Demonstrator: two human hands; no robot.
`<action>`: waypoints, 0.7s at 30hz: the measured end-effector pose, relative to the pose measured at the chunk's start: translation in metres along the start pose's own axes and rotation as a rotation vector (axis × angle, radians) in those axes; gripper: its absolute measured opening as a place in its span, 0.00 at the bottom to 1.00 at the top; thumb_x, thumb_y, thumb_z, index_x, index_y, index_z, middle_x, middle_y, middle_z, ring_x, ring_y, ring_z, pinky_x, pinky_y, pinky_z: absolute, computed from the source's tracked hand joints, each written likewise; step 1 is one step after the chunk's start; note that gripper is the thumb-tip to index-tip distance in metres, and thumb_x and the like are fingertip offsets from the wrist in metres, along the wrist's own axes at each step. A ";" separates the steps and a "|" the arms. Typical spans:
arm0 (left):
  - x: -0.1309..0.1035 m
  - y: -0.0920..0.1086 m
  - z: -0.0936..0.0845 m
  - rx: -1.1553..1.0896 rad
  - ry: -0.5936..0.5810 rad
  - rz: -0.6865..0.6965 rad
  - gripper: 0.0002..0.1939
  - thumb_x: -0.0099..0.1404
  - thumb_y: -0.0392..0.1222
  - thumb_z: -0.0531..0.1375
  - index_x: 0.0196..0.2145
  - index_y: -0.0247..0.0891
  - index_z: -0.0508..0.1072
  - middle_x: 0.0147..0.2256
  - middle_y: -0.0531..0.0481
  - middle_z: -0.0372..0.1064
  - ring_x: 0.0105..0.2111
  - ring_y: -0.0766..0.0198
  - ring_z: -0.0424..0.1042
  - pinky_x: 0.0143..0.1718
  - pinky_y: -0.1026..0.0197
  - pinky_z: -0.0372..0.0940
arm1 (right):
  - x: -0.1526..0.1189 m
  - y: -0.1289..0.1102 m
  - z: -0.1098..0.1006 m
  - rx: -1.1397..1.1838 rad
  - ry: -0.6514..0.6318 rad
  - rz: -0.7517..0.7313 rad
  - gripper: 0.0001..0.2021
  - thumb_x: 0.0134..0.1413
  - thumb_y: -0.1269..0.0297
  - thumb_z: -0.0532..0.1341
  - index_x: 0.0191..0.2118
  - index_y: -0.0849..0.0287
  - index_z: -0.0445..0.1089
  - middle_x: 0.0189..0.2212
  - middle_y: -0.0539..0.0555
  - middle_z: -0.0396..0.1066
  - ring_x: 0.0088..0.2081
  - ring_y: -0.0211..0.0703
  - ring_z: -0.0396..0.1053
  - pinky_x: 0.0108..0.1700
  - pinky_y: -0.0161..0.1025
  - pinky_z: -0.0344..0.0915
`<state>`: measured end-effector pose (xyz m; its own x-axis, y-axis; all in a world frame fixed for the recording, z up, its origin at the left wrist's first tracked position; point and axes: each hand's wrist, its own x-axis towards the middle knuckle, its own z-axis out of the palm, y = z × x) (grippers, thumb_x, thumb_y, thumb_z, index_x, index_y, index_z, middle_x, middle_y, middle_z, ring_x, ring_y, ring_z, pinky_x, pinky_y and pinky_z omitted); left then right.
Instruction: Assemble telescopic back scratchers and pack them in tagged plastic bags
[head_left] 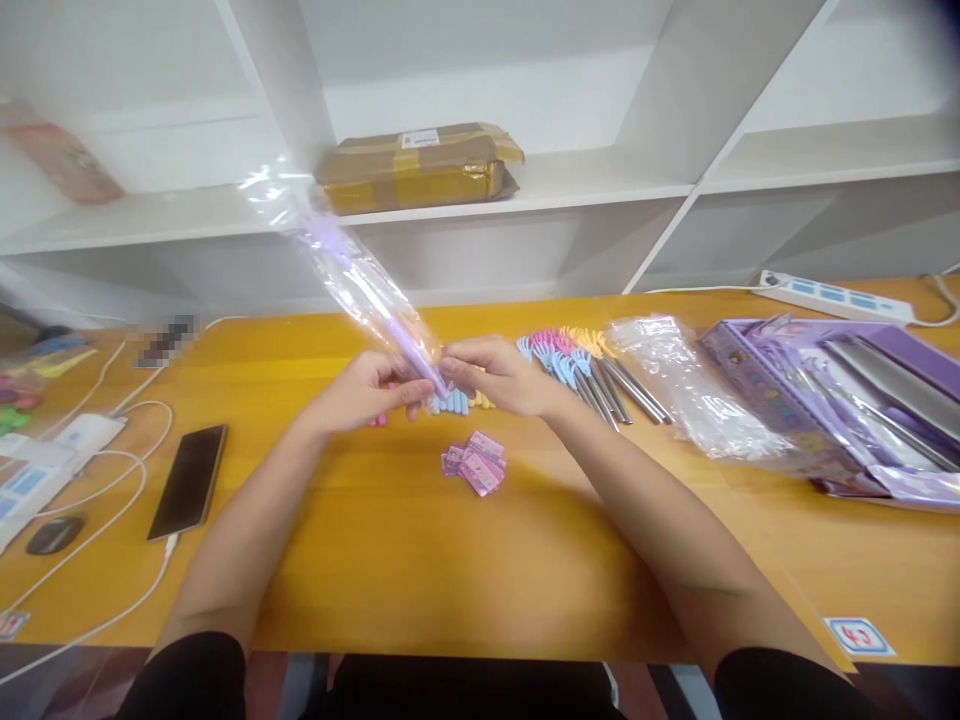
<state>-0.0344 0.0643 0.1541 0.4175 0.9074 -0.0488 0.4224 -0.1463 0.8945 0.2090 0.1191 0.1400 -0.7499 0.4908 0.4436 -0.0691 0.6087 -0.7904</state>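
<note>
A long clear plastic bag [360,285] with purple items inside slants up and to the left over the table. My left hand [382,392] has its fingers closed on the bag's lower end from the left. From the right, my right hand [491,375] pinches the same end. Small pink cards [480,465] lie in a loose pile below the hands. Behind my fingers, short blue pieces [450,402] show in part. To the right are metal rods with blue, pink and orange claw-shaped ends [574,360], beside a heap of clear bags [682,385].
On the right, a purple box [750,400] holds packaged items, with a power strip [832,297] behind it. A phone [187,480], cables and another power strip [60,465] lie left. A cardboard parcel [420,170] rests on the shelf.
</note>
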 end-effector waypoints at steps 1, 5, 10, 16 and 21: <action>0.001 -0.003 0.001 -0.022 -0.006 0.006 0.24 0.70 0.62 0.66 0.35 0.34 0.80 0.28 0.47 0.77 0.24 0.66 0.73 0.21 0.67 0.63 | -0.001 0.001 -0.001 0.023 -0.012 0.023 0.24 0.77 0.48 0.55 0.30 0.59 0.64 0.25 0.46 0.61 0.29 0.33 0.58 0.34 0.33 0.56; -0.008 -0.027 0.022 -0.107 -0.049 0.065 0.25 0.71 0.62 0.65 0.31 0.35 0.78 0.26 0.49 0.74 0.26 0.68 0.71 0.29 0.67 0.65 | -0.019 0.011 0.010 0.101 -0.076 0.141 0.23 0.74 0.52 0.59 0.27 0.59 0.63 0.23 0.44 0.59 0.26 0.31 0.55 0.31 0.33 0.52; -0.051 -0.050 0.063 -0.124 -0.272 0.015 0.21 0.77 0.57 0.60 0.40 0.35 0.80 0.31 0.48 0.76 0.29 0.65 0.74 0.35 0.64 0.69 | -0.081 0.020 0.048 0.316 -0.223 0.353 0.19 0.73 0.53 0.59 0.31 0.60 0.66 0.24 0.45 0.63 0.26 0.33 0.60 0.32 0.33 0.58; -0.069 -0.065 0.101 0.033 -0.395 0.161 0.18 0.79 0.50 0.58 0.40 0.37 0.82 0.30 0.49 0.77 0.29 0.64 0.73 0.36 0.64 0.66 | -0.127 0.020 0.085 0.320 -0.314 0.241 0.25 0.78 0.45 0.51 0.43 0.63 0.74 0.32 0.52 0.72 0.32 0.37 0.67 0.39 0.35 0.66; -0.070 -0.078 0.111 0.045 -0.347 0.194 0.16 0.78 0.49 0.59 0.40 0.38 0.83 0.32 0.47 0.78 0.31 0.62 0.74 0.36 0.63 0.66 | -0.134 0.026 0.095 0.143 -0.250 0.219 0.25 0.78 0.47 0.54 0.42 0.63 0.78 0.36 0.56 0.79 0.36 0.39 0.73 0.42 0.35 0.68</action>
<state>-0.0074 -0.0317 0.0389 0.7367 0.6753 -0.0352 0.3406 -0.3256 0.8821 0.2451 0.0097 0.0195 -0.8935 0.4219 0.1537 0.0335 0.4040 -0.9142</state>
